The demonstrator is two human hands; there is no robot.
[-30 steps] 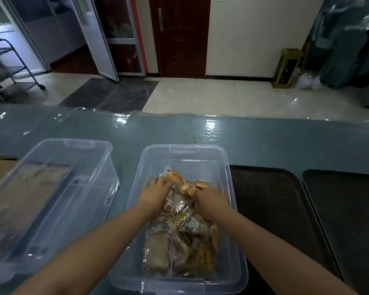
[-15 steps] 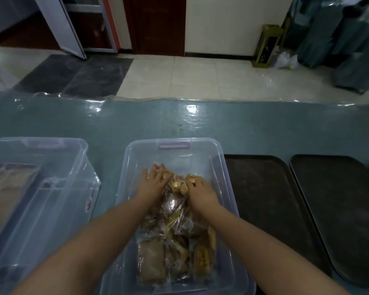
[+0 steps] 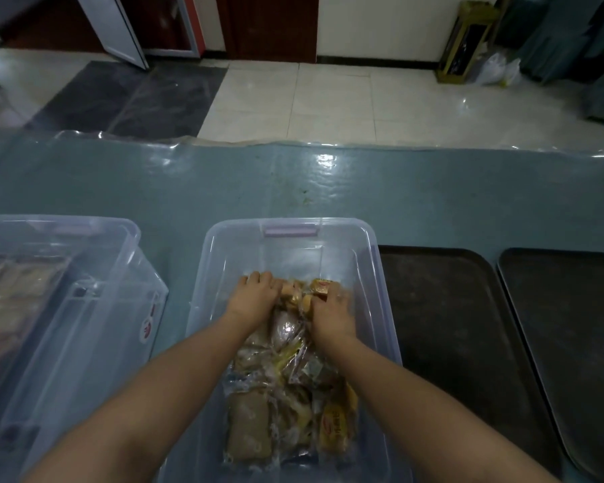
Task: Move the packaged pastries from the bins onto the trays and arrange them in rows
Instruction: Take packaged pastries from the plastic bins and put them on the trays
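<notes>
A clear plastic bin (image 3: 290,238) in front of me holds a heap of packaged pastries (image 3: 286,395) in clear and yellow wrappers. Both hands are down inside it at the heap's far end. My left hand (image 3: 253,296) lies palm down on the packets with its fingers curled over their far edge. My right hand (image 3: 332,313) grips packets beside it; a yellow-wrapped one (image 3: 319,285) shows past its fingers. Two dark trays (image 3: 443,325) (image 3: 572,325) lie bare to the right of the bin.
A second clear bin (image 3: 95,284) with flat packaged pastries stands at the left. Everything sits on a blue-green table (image 3: 328,190) under a clear plastic sheet. Beyond the far edge is tiled floor, a door and a yellow stand (image 3: 464,43).
The camera has tilted down and shifted right. Both hands stay in the middle bin and have spread slightly apart over the far end of the heap.
</notes>
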